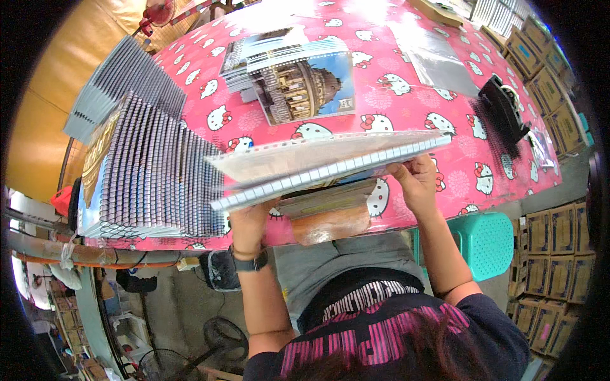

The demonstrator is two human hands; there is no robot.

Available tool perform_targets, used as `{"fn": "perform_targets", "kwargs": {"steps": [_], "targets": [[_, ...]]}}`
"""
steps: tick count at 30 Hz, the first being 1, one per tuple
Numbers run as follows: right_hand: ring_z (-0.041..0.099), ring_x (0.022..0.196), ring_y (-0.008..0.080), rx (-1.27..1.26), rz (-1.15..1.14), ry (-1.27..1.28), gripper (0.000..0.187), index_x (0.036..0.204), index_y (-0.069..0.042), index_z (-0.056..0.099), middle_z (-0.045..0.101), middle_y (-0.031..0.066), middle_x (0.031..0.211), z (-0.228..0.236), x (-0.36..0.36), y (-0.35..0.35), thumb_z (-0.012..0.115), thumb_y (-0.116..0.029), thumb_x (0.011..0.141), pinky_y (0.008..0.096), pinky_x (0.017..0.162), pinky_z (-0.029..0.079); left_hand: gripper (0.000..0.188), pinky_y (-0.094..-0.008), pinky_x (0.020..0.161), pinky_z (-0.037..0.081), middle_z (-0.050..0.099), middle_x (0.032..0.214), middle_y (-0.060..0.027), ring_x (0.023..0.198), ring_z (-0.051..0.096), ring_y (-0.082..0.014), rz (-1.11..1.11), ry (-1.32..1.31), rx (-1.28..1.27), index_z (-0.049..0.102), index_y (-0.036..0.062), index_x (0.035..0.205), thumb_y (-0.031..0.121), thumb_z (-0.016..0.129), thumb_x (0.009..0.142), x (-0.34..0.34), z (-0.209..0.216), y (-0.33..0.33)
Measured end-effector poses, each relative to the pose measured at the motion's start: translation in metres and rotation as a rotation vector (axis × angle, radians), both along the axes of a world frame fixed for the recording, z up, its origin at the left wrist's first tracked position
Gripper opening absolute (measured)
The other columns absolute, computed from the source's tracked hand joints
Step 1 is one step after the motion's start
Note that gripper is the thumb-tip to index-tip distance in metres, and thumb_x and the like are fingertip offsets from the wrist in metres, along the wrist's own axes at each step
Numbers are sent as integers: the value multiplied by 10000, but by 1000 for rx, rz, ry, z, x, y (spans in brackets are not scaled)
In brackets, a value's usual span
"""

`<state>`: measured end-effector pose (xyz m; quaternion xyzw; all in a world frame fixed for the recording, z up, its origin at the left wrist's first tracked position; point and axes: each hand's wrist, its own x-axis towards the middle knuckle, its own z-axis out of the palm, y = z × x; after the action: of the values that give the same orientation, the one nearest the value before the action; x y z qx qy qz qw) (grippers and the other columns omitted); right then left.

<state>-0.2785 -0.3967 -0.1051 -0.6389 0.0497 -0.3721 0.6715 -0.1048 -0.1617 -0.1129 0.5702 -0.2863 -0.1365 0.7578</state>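
Observation:
I hold a punched booklet (pixel 330 170) at a slant above the near table edge, with a row of holes along its long edge. A pale translucent sheet (pixel 286 155) stands raised and slightly blurred along its far side. My left hand (pixel 250 222) grips the booklet's left end from below, its fingers mostly hidden. My right hand (pixel 416 184) pinches the right end between thumb and fingers. Under the booklet, a brown wooden block (pixel 332 223) lies at the table edge. Beyond it sits a stack of punched booklets (pixel 302 86) with a domed building on the cover.
Tall stacks of coil-bound books (pixel 149 171) and further bound books (pixel 130 79) stand at left on the pink patterned tablecloth (pixel 381 117). Clear plastic sheets (pixel 438 60) lie far right, near a black object (pixel 502 108). A turquoise stool (pixel 486 247) and cardboard boxes (pixel 553 244) are right.

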Motion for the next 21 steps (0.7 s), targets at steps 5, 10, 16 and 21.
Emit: {"fn": "perform_targets", "kwargs": {"steps": [5,10,16,21], "targets": [[623,792,142,-73,57,187,171,1005,12,582,649,64,924,-12,0,-6,606,7,836,278,700,496,674,-315,883,453,607,1112,-82,999,584,-185,-375,116,-153,502,-25,1214,219,803,664,46,-4,-15],[617,762,151,-467,38,407,201,958,-12,638,661,81,854,-27,-9,-15,658,-25,759,284,702,473,740,-403,1026,362,533,1248,-189,1179,514,-294,-404,55,-318,402,-47,1306,446,658,816,54,17,-8],[455,1191,228,-173,221,258,599,1276,-28,428,467,136,1300,-37,4,-1,644,-133,727,351,1017,331,839,-376,1079,269,384,1400,-157,1304,362,-260,-25,-111,-118,222,16,1429,252,679,766,-11,-12,4],[362,1281,259,-88,318,383,945,1424,-64,183,386,130,1370,-49,0,13,737,-241,680,406,1080,262,772,-324,1046,293,427,1323,-114,1213,411,-214,-7,106,-64,277,-26,1409,218,664,788,-34,-4,2]]}}
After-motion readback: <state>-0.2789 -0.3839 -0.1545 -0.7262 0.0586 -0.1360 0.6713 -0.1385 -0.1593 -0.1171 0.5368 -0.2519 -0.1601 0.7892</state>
